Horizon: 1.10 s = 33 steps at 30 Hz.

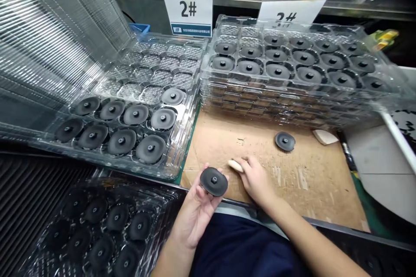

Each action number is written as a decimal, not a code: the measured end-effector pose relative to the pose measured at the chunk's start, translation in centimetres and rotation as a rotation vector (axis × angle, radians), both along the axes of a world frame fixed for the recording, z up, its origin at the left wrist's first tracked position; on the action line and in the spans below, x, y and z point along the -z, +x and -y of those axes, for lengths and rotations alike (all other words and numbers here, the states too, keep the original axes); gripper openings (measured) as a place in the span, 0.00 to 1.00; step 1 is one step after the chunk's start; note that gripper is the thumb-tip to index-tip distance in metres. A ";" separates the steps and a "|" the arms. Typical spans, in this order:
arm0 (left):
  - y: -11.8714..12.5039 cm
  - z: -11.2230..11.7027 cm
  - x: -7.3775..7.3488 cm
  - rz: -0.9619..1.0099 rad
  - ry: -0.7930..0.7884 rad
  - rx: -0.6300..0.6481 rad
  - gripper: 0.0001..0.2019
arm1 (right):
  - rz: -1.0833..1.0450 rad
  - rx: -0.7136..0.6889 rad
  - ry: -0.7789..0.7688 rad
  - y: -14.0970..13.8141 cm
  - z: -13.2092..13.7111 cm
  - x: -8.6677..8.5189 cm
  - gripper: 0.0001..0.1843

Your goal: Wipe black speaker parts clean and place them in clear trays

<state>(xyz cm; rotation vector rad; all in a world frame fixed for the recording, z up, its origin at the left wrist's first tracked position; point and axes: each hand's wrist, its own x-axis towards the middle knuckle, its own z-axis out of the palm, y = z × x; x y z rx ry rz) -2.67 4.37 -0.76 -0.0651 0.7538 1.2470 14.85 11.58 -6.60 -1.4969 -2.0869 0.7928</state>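
Observation:
My left hand holds a round black disc with a small centre hub, fingers curled round its rim, just above the front edge of the cardboard sheet. Beside it, my right hand rests on the cardboard with its fingers closed on a small pale piece. Another black disc lies loose on the cardboard, farther back and to the right. A clear plastic tray to the left holds several such discs in its near pockets; its far pockets are bare.
A stack of clear trays filled with black discs stands behind the cardboard, under two "2#" signs. Another tray of discs sits at lower left. Stacked clear trays lean at upper left. A pale wedge lies by the stack.

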 end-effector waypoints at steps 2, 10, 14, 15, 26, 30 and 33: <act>-0.1 0.0 -0.1 0.027 -0.001 -0.001 0.29 | -0.029 0.018 0.018 0.1 -0.1 -0.5 0.16; -0.1 0.0 -0.8 0.073 0.028 -0.003 0.22 | -0.147 -0.061 0.007 -0.1 2.7 -3.4 0.11; 0.9 -0.1 -1.4 0.038 0.052 0.016 0.24 | -0.208 -0.018 0.021 -1.2 2.1 -8.4 0.10; 1.2 -0.1 -1.5 0.021 0.070 0.029 0.24 | -0.233 -0.026 0.039 -1.6 2.1 -9.9 0.11; 3.7 -0.2 -3.5 -0.126 0.033 0.136 0.17 | -0.371 -0.187 0.201 -1.6 3.2 -14.0 0.12; 4.1 -0.3 -4.1 -0.195 -0.006 0.173 0.23 | -0.431 -0.290 0.039 0.2 4.1 -14.3 0.11; 5.0 -0.4 -4.3 -0.214 -0.010 0.228 0.23 | -0.402 -0.235 0.014 1.1 4.0 -14.5 0.10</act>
